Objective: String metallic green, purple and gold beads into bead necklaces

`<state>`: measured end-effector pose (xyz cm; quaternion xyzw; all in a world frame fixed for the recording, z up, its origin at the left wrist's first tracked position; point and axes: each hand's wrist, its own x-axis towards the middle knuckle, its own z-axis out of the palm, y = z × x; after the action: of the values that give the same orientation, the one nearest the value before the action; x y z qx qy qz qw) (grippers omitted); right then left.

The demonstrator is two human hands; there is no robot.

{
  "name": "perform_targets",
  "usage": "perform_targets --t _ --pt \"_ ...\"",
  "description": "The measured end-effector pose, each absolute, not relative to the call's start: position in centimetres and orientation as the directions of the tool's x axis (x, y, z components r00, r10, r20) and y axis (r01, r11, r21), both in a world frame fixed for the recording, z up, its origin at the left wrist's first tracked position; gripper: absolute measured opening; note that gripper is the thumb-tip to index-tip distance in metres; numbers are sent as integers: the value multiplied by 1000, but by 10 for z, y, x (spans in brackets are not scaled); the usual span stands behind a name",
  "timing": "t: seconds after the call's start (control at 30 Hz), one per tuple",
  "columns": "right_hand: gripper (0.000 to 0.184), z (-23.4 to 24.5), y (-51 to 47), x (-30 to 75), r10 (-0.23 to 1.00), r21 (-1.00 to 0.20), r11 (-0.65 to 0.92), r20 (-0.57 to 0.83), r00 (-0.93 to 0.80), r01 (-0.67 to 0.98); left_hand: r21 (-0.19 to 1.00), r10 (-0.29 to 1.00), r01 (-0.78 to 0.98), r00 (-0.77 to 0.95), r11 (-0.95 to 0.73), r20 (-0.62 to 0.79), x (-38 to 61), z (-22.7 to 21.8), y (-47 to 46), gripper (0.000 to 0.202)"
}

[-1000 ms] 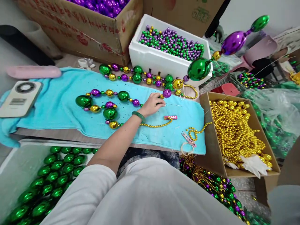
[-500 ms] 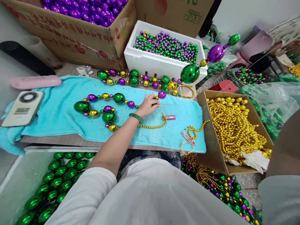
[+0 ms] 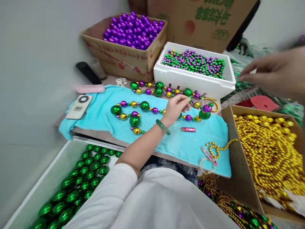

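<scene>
My left hand (image 3: 177, 108), a green bangle (image 3: 163, 127) on its wrist, is over the blue towel (image 3: 100, 114). Its thumb and fingers are pinched on a thin pale strand, beside a small green bead. A strand of shiny green, purple and gold beads (image 3: 144, 105) runs leftward from under it and curves back. To the right of the hand more beads continue to a large green bead (image 3: 204, 114) with a purple bead (image 3: 207, 108) by it. My right hand (image 3: 276, 71) is raised at the far right, smeared by motion; what it holds, if anything, does not show.
Behind the towel stand a cardboard box (image 3: 119, 60) of purple beads and a white foam box (image 3: 193, 81) of small beads. A carton (image 3: 245, 162) of gold beads sits right. Large green balls (image 3: 83, 181) lie lower left. A phone (image 3: 79, 107) rests on the towel.
The view has shifted left. The beads that hung in the air at the right are lower, by the towel. My right hand has come into view.
</scene>
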<state>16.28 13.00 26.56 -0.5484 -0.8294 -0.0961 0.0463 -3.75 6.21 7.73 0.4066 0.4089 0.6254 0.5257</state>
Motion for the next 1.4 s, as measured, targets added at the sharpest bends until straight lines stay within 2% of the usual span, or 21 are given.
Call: perform_targets --t 0.07,0.13,0.27,0.4,0.5,0.63,0.73,0.9,1.03,1.1,1.13,1.27,1.4 --pt "15 247 113 146 936 80 337 81 -343 938 873 992 -477 -117 -100 50 -32 94 59 9" --pt "9 229 100 135 932 -15 363 8 -363 932 841 991 -531 -123 -106 47 -29 103 57 7" --pt "12 201 88 128 837 -278 540 80 -541 794 855 993 -504 -69 -119 98 -24 102 53 6" --pt "16 190 89 128 783 -403 604 142 -605 687 877 995 -479 80 -21 67 -23 94 54 16" --pt "15 189 89 129 796 -421 589 151 -586 690 894 986 -446 164 37 41 -25 90 54 22" --pt "9 191 94 137 820 -414 551 112 -561 724 930 982 -360 190 79 -10 -30 87 54 20" --pt "1 196 104 152 840 -401 496 -6 -543 771 954 981 -281 187 100 -48 -35 86 56 17" --pt "12 220 122 196 853 -346 372 -237 -464 861 971 995 -228 89 69 -50 -44 87 61 12" --pt "19 225 126 226 883 -331 280 -279 -377 901 948 997 -309 19 72 -70 -44 92 63 8" --pt "18 214 120 232 903 -393 247 -237 -357 886 918 996 -388 35 87 -79 -40 96 64 9" --pt "18 206 115 232 912 -464 241 -192 -363 853 899 995 -427 56 98 -81 -37 98 64 9" --pt "20 164 87 212 933 -806 251 54 -356 536 856 984 -500 171 130 -49 -21 110 64 11" --pt "20 134 68 188 958 -901 273 225 -175 338 867 976 -487 220 108 2 -10 125 62 11"
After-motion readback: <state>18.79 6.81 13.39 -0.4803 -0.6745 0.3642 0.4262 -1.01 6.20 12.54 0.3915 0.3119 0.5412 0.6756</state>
